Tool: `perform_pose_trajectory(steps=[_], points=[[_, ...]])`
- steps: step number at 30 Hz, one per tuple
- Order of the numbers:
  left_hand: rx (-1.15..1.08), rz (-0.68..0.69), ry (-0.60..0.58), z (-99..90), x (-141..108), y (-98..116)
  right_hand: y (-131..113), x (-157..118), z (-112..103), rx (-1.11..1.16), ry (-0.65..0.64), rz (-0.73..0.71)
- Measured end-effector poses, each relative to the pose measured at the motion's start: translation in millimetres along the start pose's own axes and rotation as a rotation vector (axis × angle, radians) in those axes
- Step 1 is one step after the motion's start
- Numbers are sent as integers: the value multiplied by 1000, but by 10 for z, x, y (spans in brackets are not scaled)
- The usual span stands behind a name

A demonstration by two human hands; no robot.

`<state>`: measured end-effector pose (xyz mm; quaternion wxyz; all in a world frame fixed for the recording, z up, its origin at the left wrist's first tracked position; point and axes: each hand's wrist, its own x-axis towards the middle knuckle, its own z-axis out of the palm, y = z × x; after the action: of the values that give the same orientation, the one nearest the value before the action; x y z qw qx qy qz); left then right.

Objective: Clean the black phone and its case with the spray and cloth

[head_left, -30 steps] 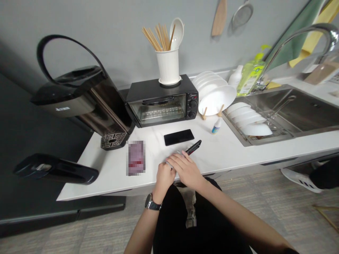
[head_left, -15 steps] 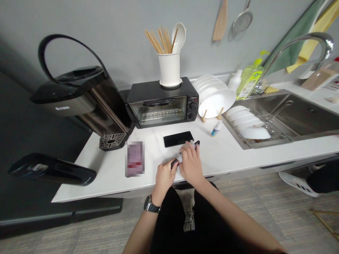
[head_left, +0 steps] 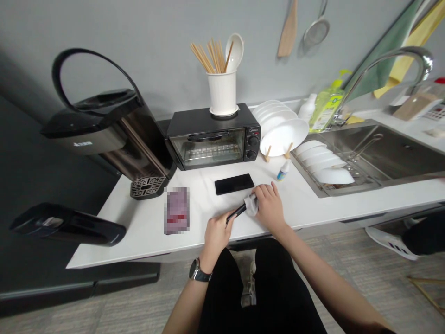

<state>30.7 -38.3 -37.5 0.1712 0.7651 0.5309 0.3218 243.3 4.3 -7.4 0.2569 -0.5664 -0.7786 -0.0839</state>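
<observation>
A thin, dark slab, seen edge-on and about as long as a phone, is tilted above the front of the counter. My left hand grips its near left end. Bunched in my right hand is a light grey wiping cloth, wrapped around the slab's right end, which it hides. Just behind my hands a black smartphone lies flat on the white counter. Farther right, a small white spray bottle with a blue label stands upright.
A blurred-out purple item lies left of my hands. Behind stands a toaster oven, with a water dispenser and a dark flask-shaped object to the left. White plates and the sink are on the right.
My right hand has slid right with the cloth along the dark slab, exposing more of its edge. My left hand keeps its hold.
</observation>
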Motion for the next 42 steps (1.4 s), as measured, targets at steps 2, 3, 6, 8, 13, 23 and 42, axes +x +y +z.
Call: perform_pose_trajectory(steps=[2, 3, 6, 8, 13, 23, 42], points=[[15, -11, 12, 9, 7, -6, -198, -30, 16, 15, 17, 44], [28, -20, 16, 13, 10, -13, -341, -74, 32, 34, 22, 45], [82, -51, 18, 26, 10, -45, -786, -279, 85, 142, -13, -110], [118, -59, 10, 35, 2, -69, -962, -409, 109, 202, -63, -250], [128, -29, -35, 23, -11, -73, -672, -406, 120, 163, -51, -287], [31, 18, 8, 12, 1, 1, -154, -47, 2, 23, 12, 48], [32, 29, 10, -9, 14, 40, 11, 1, -51, 186, 33, -40]])
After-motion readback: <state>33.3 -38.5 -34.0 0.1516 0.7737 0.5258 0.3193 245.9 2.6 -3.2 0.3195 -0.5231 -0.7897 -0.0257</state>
